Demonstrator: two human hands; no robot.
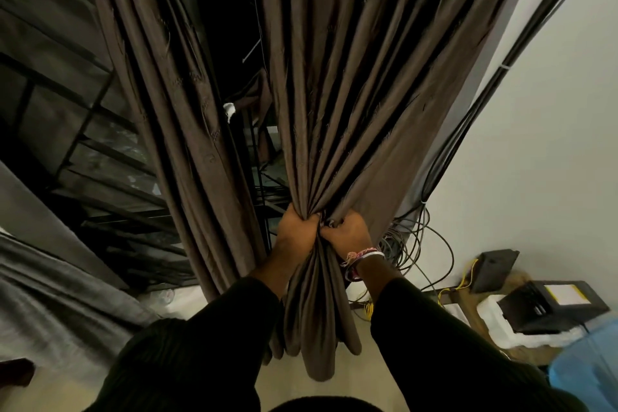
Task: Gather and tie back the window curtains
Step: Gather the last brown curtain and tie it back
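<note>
We are looking down along our two black-sleeved arms at the brown pleated fabric curtain [337, 104] on the right side of the window. Both of our hands meet on it at one level, side by side and touching. Our left hand [296, 231] has its fingers curled round the gathered folds from the left, and our right hand [347, 232] grips the same bunch from the right, knuckles up. Above the hands the cloth fans out wide in long pleats toward the top of the view; below them it hangs in a narrow bundle between our forearms, with its lower folds ending above the pale floor [294, 381].

On our right wrist sits a cluster of woven thread bracelets in pink, white and purple [359, 259].

To the left hangs a second brown curtain panel [174, 117], apart from the one we hold, with a dark gap of window glass and black metal bars [83, 130] between and beside them. Grey fabric [50, 281] lies at the far left.

To the right stands a white wall [541, 157], with black cables [495, 77] running down its edge to a loose tangle of wires [414, 244] just beside our right hand. Lower right, black boxes [548, 308] rest on white foam [495, 314], with yellow wires [465, 281] nearby and a blue plastic object [588, 365] at the corner.
</note>
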